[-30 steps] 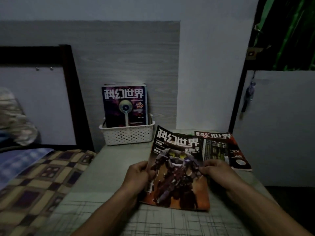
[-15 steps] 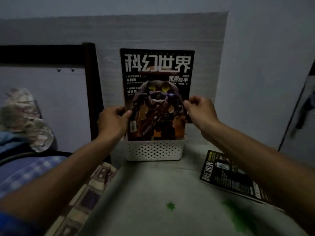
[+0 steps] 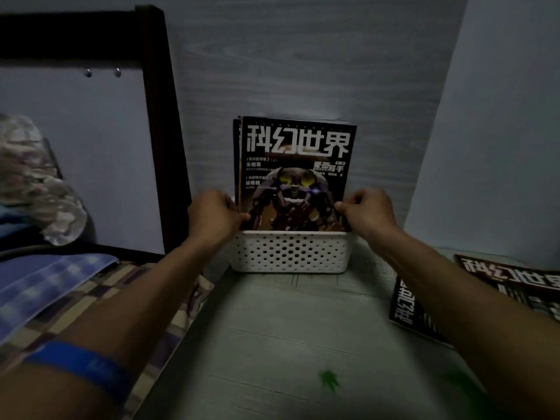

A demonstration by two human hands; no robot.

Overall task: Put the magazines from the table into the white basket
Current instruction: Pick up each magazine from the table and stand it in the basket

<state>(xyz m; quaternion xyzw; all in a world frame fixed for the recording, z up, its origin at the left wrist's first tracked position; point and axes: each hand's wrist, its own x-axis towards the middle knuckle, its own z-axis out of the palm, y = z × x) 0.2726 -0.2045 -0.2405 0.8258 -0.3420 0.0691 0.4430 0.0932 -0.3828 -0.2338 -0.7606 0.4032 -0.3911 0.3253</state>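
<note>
White perforated basket (image 3: 291, 253), black robot-cover magazine (image 3: 295, 174), blue wristband (image 3: 81, 366), checked brown-and-cream bedcover (image 3: 100, 286)

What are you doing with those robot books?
A person is tidying magazines into the white basket by the wall. Both hands, left hand and right hand, grip the sides of the robot-cover magazine, which stands upright in the basket in front of another magazine already there. More magazines lie flat on the table to the right, not yet put away.
</note>
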